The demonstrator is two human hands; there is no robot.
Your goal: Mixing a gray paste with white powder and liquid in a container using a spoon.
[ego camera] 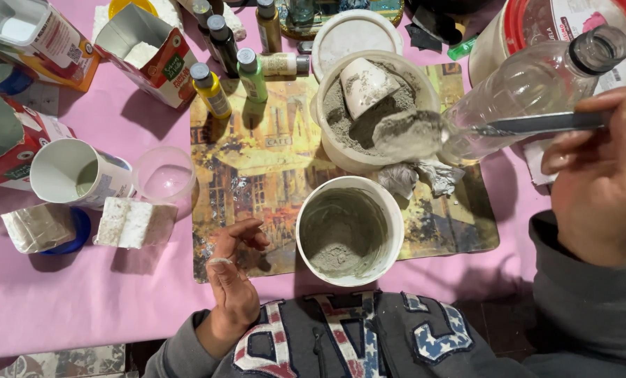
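Observation:
My right hand (600, 182) grips a metal spoon (467, 129) heaped with grey cement powder, held over the edge of a white tub of dry cement (327, 133). A small white cup (363, 82) lies tilted inside that tub. Nearer me stands a white bowl (395, 231) with grey powder at its bottom. My left hand (232, 269) rests on the picture placemat (257, 161) just left of the bowl, fingers loosely curled and holding nothing.
A clear plastic bottle (530, 91) lies behind the spoon. Small paint bottles (215, 91) stand at the mat's far edge. Cut cartons (152, 52), a white cup (78, 171), a clear cup (164, 175) and a white block (134, 222) fill the pink tablecloth on the left.

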